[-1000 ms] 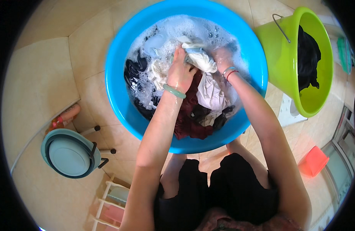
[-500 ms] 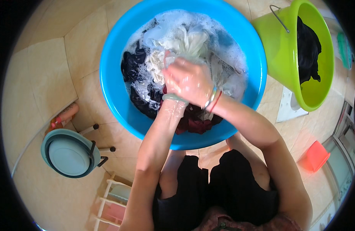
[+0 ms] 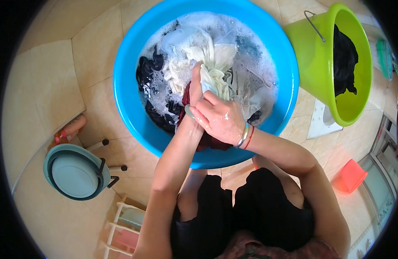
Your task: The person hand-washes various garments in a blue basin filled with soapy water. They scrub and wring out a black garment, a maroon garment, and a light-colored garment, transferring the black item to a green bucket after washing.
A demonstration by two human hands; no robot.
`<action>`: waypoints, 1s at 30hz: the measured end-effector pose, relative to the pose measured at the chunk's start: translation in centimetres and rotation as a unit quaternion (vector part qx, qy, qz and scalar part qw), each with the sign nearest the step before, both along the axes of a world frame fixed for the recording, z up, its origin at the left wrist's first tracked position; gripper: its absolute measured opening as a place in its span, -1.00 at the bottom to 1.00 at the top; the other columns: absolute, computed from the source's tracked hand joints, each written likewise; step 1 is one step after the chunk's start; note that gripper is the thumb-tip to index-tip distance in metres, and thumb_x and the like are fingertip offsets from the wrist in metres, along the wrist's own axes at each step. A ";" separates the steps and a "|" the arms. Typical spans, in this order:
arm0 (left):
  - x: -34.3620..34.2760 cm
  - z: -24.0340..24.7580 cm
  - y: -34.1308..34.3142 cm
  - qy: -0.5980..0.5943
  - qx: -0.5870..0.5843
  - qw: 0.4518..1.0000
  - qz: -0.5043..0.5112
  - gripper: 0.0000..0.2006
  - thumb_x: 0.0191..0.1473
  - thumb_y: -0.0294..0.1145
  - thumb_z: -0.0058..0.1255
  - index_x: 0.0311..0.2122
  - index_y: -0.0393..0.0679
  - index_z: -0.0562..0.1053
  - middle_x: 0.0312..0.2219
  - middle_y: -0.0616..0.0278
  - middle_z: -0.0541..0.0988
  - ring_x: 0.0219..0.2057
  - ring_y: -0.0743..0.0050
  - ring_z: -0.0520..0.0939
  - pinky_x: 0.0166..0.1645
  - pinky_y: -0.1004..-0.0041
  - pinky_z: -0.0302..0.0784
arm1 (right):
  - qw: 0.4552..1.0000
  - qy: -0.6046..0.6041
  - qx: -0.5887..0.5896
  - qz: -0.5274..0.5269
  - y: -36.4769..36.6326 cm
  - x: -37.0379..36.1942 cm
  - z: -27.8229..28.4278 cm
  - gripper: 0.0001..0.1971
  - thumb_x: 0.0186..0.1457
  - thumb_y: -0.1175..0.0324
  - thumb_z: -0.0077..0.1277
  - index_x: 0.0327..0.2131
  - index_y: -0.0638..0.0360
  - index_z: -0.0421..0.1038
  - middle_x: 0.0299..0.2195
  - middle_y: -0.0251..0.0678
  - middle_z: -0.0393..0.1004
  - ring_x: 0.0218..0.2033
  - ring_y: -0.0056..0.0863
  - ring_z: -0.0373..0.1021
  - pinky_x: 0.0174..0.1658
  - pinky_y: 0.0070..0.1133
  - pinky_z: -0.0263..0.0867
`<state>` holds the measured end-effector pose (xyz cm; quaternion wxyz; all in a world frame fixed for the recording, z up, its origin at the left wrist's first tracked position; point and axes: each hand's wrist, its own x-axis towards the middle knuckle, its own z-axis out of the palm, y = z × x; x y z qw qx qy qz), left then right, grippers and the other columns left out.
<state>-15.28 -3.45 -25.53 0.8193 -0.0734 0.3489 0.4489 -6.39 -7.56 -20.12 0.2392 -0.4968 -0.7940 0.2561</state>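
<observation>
One blue tub (image 3: pixel 122 110); just past its right edge, one green bucket (image 3: pixel 309 58) with one metal handle (image 3: pixel 314 26) and one black bundle of cloth (image 3: pixel 344 60). Over the tub, two hands: one left hand (image 3: pixel 196 88), one right hand (image 3: pixel 221 118). On these, one green bangle (image 3: pixel 189 111), one silver bracelet (image 3: pixel 242 136), one red cord (image 3: pixel 250 137): three in all. Near the tub's left edge, dark cloths (image 3: pixel 146 73); toward its middle, white cloths (image 3: pixel 216 60); toward its near edge, dark red cloth (image 3: pixel 214 144): all too overlapped to count. Toward the left edge of the floor (image 3: pixel 136 183), one grey-green basin (image 3: pixel 74 173); toward its right edge, one coral container (image 3: pixel 352 175); toward its near edge, one white rack (image 3: pixel 115 225).
</observation>
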 end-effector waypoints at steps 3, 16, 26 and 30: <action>-2.3 -6.6 -2.8 -0.148 0.173 0.972 0.056 -0.62 0.32 -0.04 -0.33 0.06 -0.04 0.34 -0.16 0.24 0.52 -0.09 0.37 0.52 0.03 0.30 0.45 | 0.998 -0.017 0.056 -0.004 3.5 0.8 -2.7 -0.82 0.09 0.21 0.02 -0.36 0.10 0.41 -0.50 -0.29 0.41 -0.60 -0.28 0.43 -0.64 -0.41 0.32; -2.3 7.5 -3.4 0.439 0.335 0.766 -0.329 -0.86 0.14 -0.39 0.03 -0.40 -0.22 0.46 -0.57 0.33 0.49 -0.50 0.71 0.40 -0.37 0.55 0.35 | 0.987 0.037 -0.047 -0.146 12.0 6.5 -10.2 -0.46 -0.02 -0.02 0.20 -0.05 0.09 0.36 -0.06 -0.12 0.37 -0.04 -0.15 0.33 0.01 -0.37 0.28; -8.5 14.6 0.9 0.549 0.526 0.586 -0.282 -0.89 -0.02 -0.29 0.23 -0.43 -0.04 0.55 -0.60 0.23 0.59 -0.65 0.26 0.56 -0.50 0.39 0.45 | 0.899 0.332 -0.185 -0.218 10.1 7.6 -0.6 -0.75 0.23 0.21 -0.01 -0.32 0.23 0.45 -0.48 -0.56 0.30 -0.41 -0.78 0.15 -0.34 -0.71 0.14; -11.0 14.8 1.8 0.622 0.441 0.584 -0.279 -0.87 -0.05 -0.37 0.23 -0.33 -0.06 0.58 -0.44 0.30 0.64 -0.44 0.29 0.54 -0.25 0.42 0.44 | 0.874 0.396 -0.147 -0.240 9.0 11.0 1.0 -0.82 0.25 0.33 -0.10 -0.39 0.21 0.35 -0.46 -0.57 0.26 -0.37 -0.81 0.11 -0.31 -0.74 0.10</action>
